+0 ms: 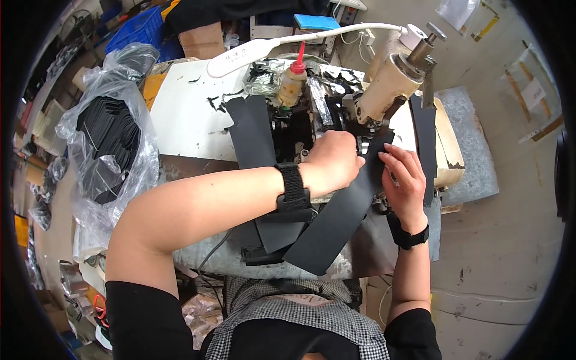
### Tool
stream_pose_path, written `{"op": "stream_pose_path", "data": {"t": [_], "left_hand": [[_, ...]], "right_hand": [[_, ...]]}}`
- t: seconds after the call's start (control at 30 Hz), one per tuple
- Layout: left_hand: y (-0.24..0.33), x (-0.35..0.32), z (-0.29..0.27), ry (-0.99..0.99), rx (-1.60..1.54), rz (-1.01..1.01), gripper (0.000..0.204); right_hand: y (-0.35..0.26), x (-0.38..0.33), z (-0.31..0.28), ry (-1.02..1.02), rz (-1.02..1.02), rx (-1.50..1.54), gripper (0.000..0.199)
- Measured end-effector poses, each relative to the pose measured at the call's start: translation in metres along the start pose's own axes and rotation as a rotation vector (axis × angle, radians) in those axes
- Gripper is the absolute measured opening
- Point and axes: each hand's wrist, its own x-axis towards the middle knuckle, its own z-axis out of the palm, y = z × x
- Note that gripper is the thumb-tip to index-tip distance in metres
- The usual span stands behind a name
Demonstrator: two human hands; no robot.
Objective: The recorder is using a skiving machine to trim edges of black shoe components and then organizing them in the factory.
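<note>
A long, flat black strip [336, 225] runs slantwise from the machine head down toward my lap. At its upper right edge, my right hand [405, 177] pinches it with bent fingers. My left hand [333, 159] is closed beside the strip's upper left edge, close to the working parts of the cream machine [384, 90]. Its fingertips are turned away, so what they hold is hidden. Under my left forearm lies another black piece [252, 129], its upper end over the white tabletop. A further black strip [425, 150] hangs at the right of the machine.
A clear plastic bag [144, 129] holds stacked black pieces [108, 144] on the left. Behind the hands stand a red-nozzled bottle [291, 87] and a white lamp [243, 59] on a bent neck. Black scraps [216, 103] litter the white tabletop [186, 126]. A blue crate [135, 31] sits farther back.
</note>
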Motion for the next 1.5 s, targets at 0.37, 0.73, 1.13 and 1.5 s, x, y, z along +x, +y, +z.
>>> {"op": "stream_pose_path", "data": {"t": [0.37,0.73,1.13,1.5], "left_hand": [[-0.04,-0.05,-0.098,0.154,-0.085,0.115,0.025],[-0.119,-0.062,-0.121,0.206,0.246,-0.131,0.087],[-0.123,-0.05,-0.123,0.247,-0.091,-0.284,0.094],[-0.114,-0.052,-0.123,0.341,0.171,-0.193,0.054]], "right_hand": [[0.067,-0.022,-0.099,0.001,0.98,0.713,0.008],[0.096,-0.055,-0.086,-0.011,1.27,0.882,0.006],[0.084,-0.045,-0.08,-0.19,1.204,0.707,0.011],[0.009,-0.024,-0.064,0.016,0.511,0.124,0.008]]}}
